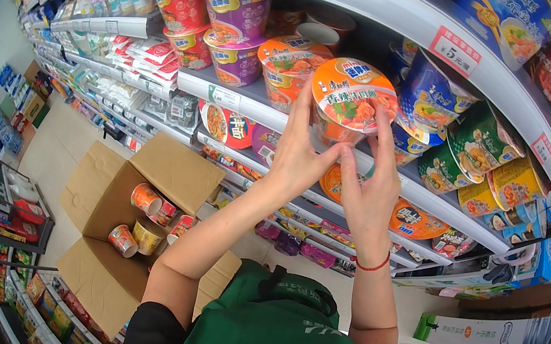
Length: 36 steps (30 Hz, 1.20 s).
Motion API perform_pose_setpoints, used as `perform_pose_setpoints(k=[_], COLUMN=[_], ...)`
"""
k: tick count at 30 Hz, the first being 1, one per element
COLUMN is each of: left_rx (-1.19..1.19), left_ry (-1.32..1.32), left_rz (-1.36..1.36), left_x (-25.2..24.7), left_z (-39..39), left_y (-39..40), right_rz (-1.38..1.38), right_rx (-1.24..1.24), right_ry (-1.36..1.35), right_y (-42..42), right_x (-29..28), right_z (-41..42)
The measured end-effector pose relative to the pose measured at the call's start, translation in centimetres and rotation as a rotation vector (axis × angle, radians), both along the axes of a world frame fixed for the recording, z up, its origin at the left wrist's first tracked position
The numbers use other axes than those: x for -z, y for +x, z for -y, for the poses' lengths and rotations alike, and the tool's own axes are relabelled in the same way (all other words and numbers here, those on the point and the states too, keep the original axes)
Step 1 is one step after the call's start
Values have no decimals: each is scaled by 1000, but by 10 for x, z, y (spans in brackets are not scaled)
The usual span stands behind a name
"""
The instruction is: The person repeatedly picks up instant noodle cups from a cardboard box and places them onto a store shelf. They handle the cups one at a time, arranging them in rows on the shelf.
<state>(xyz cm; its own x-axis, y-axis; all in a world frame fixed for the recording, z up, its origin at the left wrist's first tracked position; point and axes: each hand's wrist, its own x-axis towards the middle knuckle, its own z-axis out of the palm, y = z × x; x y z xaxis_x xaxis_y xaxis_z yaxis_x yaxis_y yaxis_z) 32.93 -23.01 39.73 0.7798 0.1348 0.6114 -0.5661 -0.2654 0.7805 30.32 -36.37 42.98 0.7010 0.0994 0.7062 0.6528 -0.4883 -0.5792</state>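
Both my hands hold an orange instant noodle cup (353,98) at the front edge of a shelf. My left hand (300,146) is on its left side, while my right hand (375,171), with a red cord bracelet at the wrist, is on its right. The cup is lid up and tilted towards me. Just left of it stands a stack of orange cups (292,66) with a similar lid. Further left are stacked purple cups (235,30) and red cups (181,16). To the right are blue cups (430,96) and green cups (480,145), leaning.
An open cardboard box (114,200) on the floor at lower left holds several noodle cups (146,199) lying loose. The shelf lip above, with price tags (455,51), curves over the cups. Noodle bowls (226,126) fill the shelf below. Another display rack (5,205) stands at far left.
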Motion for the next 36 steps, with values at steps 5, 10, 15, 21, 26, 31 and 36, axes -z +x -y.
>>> perform_pose_setpoints(k=[5,10,15,21,26,31,36], left_rx=[5,-46,-157,-103,-48,-102,-104], left_ry=[27,66,123,32,-71,-58,-71], left_rz=[34,38,-11,61,-13,49,145], left_x=[0,-1,-2,2,2,-3,-17], left_z=[1,5,5,-1,2,0,-13], left_y=[2,3,-7,-7,-18,-42,-46], right_rz=[-88,-47,0,-64,-16,52,137], right_rx=[-32,-4,50,54,68,7,-26], right_ry=[68,12,-26,44,59,70,69], right_y=[0,6,6,0,-5,-27,-33], right_x=[4,1,-1,4,3,-4,-24], right_z=[1,7,7,1,-2,-6,-12])
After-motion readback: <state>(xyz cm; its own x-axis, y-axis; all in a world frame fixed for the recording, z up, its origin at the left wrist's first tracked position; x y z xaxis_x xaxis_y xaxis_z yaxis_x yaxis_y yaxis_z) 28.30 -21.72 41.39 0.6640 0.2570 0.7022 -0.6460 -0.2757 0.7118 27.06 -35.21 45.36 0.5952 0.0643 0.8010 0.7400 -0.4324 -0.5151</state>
